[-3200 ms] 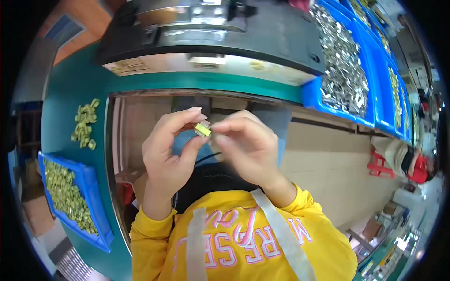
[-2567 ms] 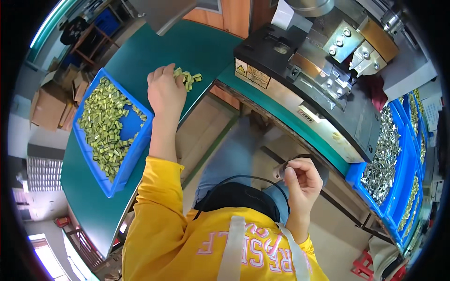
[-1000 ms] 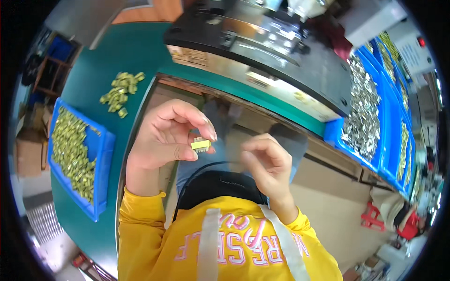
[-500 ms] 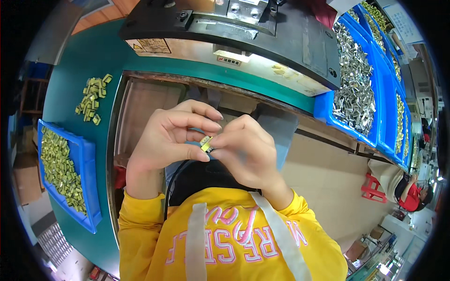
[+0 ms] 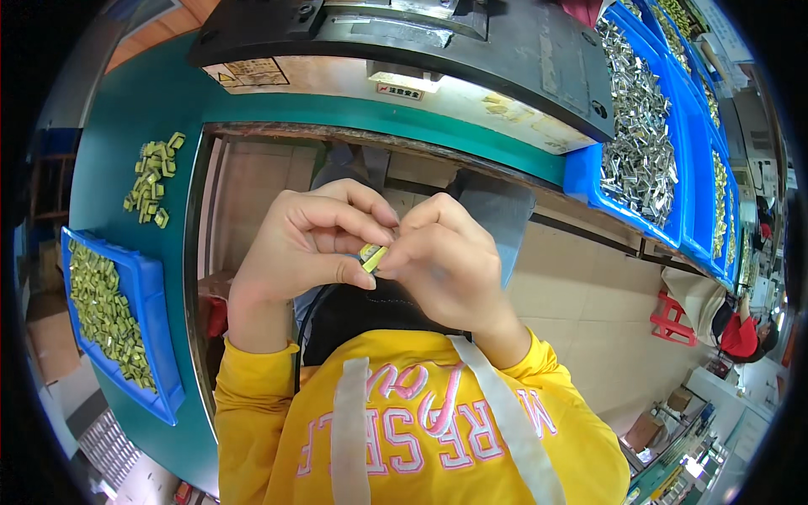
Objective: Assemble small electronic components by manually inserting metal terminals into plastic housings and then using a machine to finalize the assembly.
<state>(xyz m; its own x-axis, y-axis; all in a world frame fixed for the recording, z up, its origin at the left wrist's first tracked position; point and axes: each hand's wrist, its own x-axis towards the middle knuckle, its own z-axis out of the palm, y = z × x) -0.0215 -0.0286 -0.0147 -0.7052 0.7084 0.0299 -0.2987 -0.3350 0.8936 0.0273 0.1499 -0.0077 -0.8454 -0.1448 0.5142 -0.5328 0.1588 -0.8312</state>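
Note:
Between my two hands is a small yellow-green rectangular part (image 5: 372,256), which looks like a taped coil or transformer. My left hand (image 5: 316,240) pinches it between thumb and fingers from the left. From the right, my right hand (image 5: 450,257) grips the same part with thumb and forefinger, the other fingers curled in. The fingertips cover some of it, and I cannot make out any smaller piece there. Both hands are over my lap, in front of the bench edge. Several like parts (image 5: 151,178) lie loose on the green bench top (image 5: 101,160) at left.
A blue tray (image 5: 160,324) of yellow-green parts sits at the left. Ahead stands a dark metal machine (image 5: 505,76). On the right are blue bins (image 5: 581,181) with shiny metal pieces (image 5: 635,126). A person in red (image 5: 741,335) is far right, near a red stool (image 5: 671,320).
The part has turned slightly between my fingers, and my right fingertips have moved nearer the left ones. The whole view has shifted a little.

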